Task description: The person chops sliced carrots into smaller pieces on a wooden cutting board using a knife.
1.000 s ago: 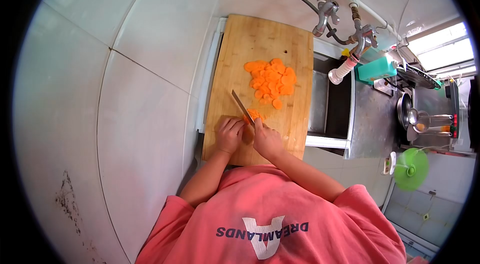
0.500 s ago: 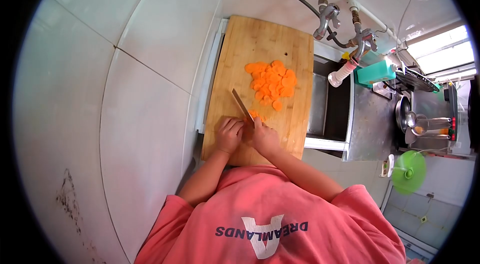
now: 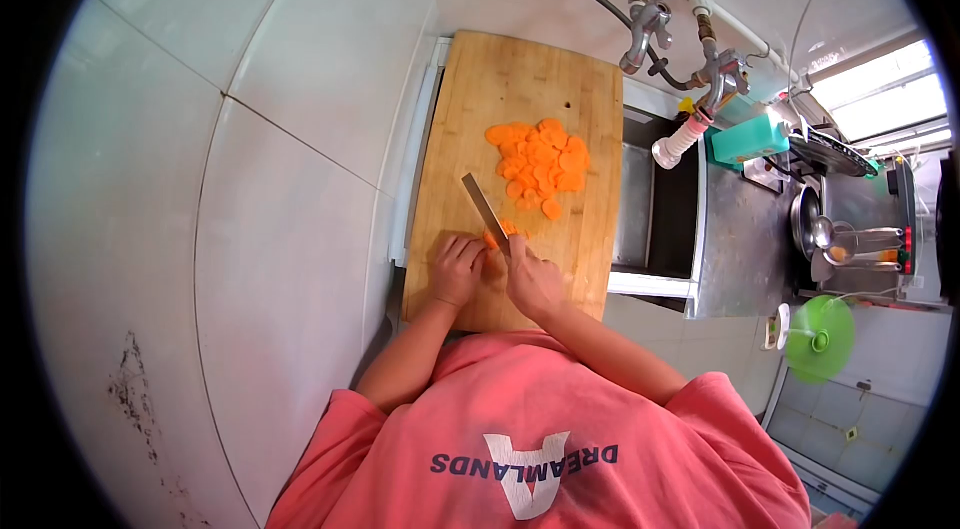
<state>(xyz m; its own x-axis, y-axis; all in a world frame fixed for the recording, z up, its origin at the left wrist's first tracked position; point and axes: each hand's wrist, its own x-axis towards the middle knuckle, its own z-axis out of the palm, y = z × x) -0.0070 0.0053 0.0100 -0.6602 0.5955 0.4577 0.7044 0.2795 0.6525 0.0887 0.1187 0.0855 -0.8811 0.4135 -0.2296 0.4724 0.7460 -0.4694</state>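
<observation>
My right hand (image 3: 534, 285) is wrapped round the handle of a kitchen knife (image 3: 484, 210), whose blade points away and to the left. My left hand (image 3: 458, 270) rests on the wooden cutting board (image 3: 500, 69) with its fingers curled against a piece of carrot (image 3: 490, 240), right beside the blade. Most of that piece is hidden by the fingers and knife. A few cut bits lie just past the blade. Farther up the board spreads a heap of thin round carrot slices (image 3: 540, 164).
The board spans a sink (image 3: 633, 204) right of it; a tiled wall (image 3: 290, 199) stands close on the left. Metal taps (image 3: 650, 24) hang above the sink. A teal bottle (image 3: 750, 139), pan (image 3: 804, 214), ladles (image 3: 822, 231) and green fan (image 3: 820, 339) are at the right.
The knife has shifted slightly, and a bit of orange carrot now shows between the blade and my left fingers. The view has moved a little; the slice heap looks the same.
</observation>
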